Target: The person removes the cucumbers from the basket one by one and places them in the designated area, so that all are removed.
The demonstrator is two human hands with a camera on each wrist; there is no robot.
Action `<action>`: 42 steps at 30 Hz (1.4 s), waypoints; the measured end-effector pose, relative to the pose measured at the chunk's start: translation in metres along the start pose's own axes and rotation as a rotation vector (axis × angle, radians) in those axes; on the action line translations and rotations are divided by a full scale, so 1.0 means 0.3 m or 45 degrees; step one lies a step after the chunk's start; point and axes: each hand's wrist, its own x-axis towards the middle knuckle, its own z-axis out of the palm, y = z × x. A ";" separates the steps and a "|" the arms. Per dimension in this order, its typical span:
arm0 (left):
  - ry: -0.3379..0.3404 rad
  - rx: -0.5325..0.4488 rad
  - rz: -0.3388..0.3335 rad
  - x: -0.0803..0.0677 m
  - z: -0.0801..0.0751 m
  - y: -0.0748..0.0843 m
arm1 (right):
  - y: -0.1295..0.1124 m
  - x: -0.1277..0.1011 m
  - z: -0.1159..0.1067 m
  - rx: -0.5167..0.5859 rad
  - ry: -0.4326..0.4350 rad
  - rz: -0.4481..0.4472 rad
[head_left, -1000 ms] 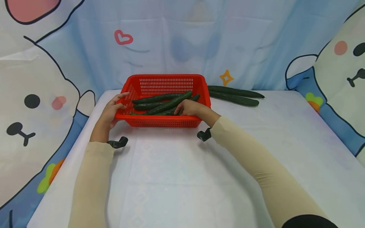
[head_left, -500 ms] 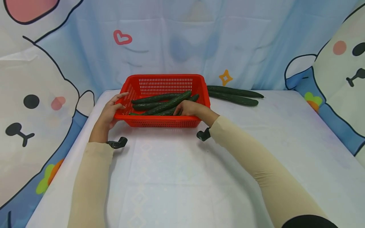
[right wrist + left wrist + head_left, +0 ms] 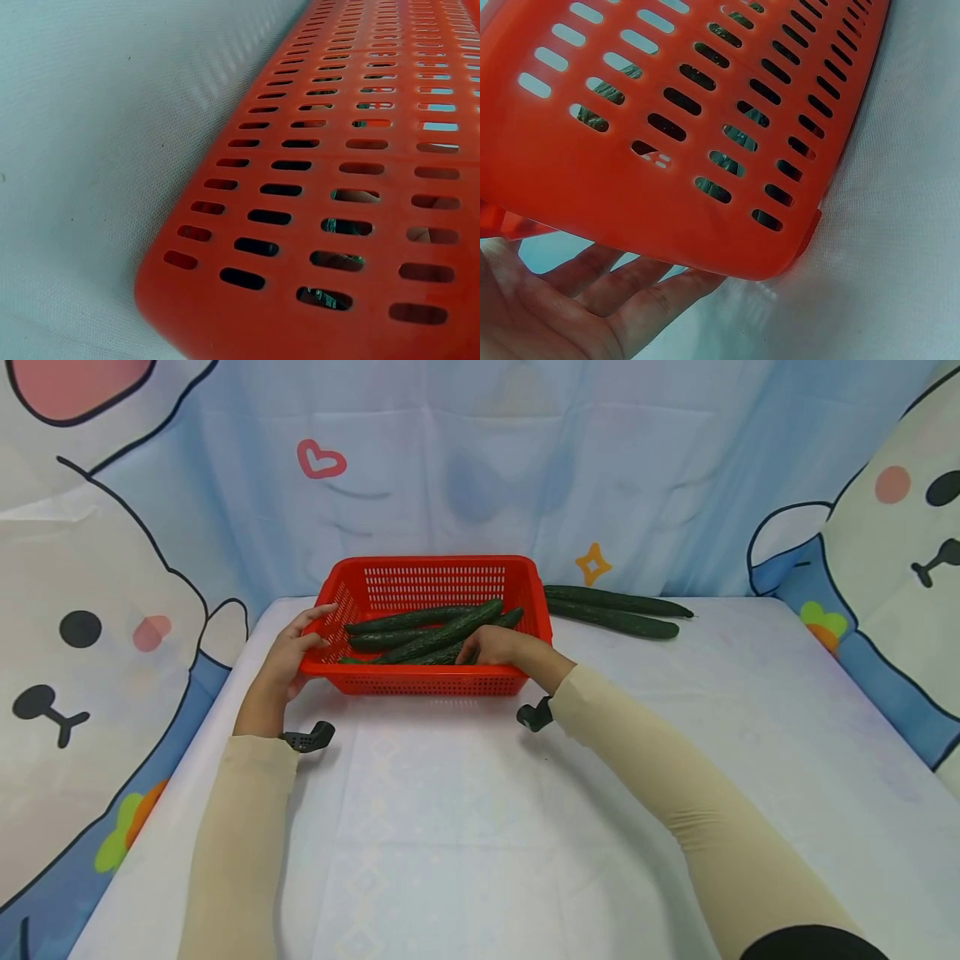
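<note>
A red perforated plastic basket (image 3: 427, 683) stands toward the back of the table, with several long dark-green cucumbers (image 3: 450, 631) lying inside it. My left hand (image 3: 279, 662) holds the basket's left end, fingers over the rim; in the left wrist view its fingers (image 3: 649, 304) stretch along the outside of that end. My right hand (image 3: 498, 644) reaches over the front rim at the right, its fingers curled down on a cucumber (image 3: 442, 655) at the front of the pile. Its fingertips are partly hidden by the cucumbers and the rim. In the right wrist view the basket's wall (image 3: 247, 311) hides most of that hand.
Two more cucumbers (image 3: 615, 616) lie on the white tablecloth (image 3: 450, 827) to the right of the basket, their left ends behind it. A pale blue printed curtain (image 3: 480, 468) hangs right behind the table. Dark wrist cameras (image 3: 310, 737) hang below both wrists.
</note>
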 end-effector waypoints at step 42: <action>-0.007 -0.003 0.017 0.009 -0.006 -0.010 | 0.010 -0.011 -0.009 -0.142 0.129 -0.259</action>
